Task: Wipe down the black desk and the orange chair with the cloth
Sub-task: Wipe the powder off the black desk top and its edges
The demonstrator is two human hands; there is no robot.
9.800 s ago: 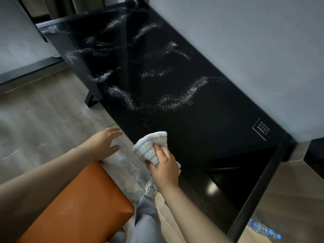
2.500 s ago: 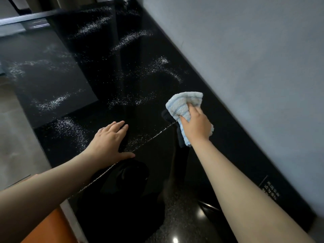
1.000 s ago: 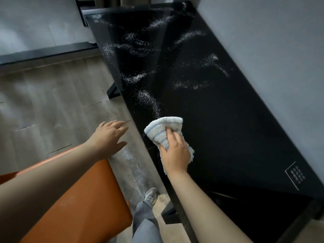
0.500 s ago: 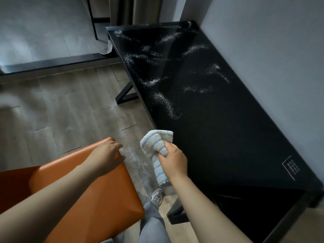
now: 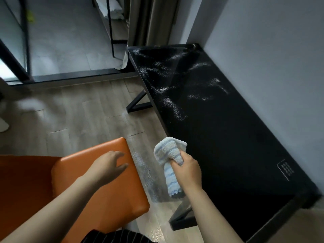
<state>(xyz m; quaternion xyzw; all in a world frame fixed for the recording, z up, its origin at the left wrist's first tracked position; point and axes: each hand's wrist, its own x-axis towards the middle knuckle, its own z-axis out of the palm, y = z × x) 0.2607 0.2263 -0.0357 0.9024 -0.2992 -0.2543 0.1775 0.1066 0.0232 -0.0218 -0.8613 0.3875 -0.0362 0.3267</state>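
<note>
The table is dusty at its far end, so the right grip holds the cloth bunched for wiping; the left grip hovers spread over the chair

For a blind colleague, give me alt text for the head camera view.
A person's right hand grips a bunched blue-striped cloth beside the front edge of a black desk whose far half is streaked with white powder. The left hand is open above the orange chair seat; powder also dusts the wood floor between them.
</note>
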